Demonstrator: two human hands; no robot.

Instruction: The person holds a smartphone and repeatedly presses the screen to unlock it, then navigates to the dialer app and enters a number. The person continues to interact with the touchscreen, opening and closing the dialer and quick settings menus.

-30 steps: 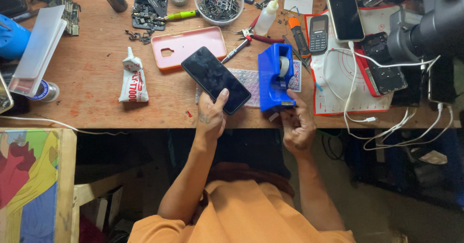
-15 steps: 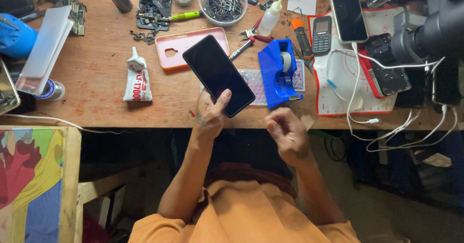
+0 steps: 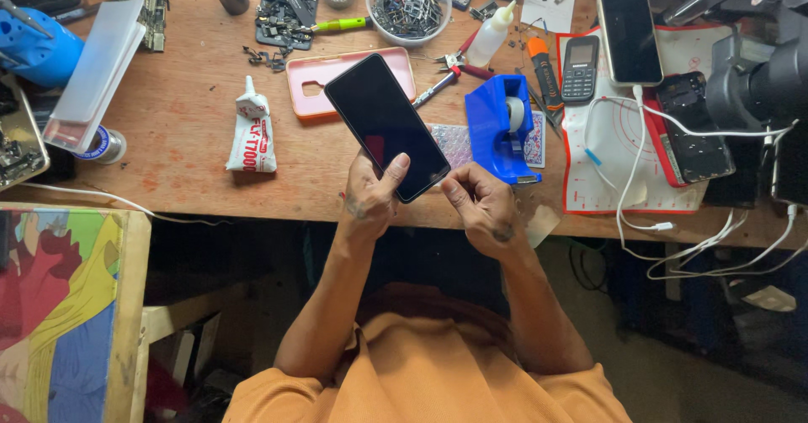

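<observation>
Light: you get even, soft daylight across the wooden table (image 3: 194, 137).
Shadows: you see deep shade under the table edge; only faint shadows on top.
Glare: your black phone screen (image 3: 385, 125) shows a dull sheen, no hot spots.
Sharpness: your centre is crisp; the dark camera rig (image 3: 757, 78) at right is blurred.
Edges: you have mild wide-angle bending at the corners.

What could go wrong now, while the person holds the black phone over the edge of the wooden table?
1. The black phone is gripped only at its lower end by the left hand, near the table edge; it might slip and fall.
2. The right hand is close to the blue tape dispenser and could knock it.
3. The white cables hang off the edge and could snag.
</observation>
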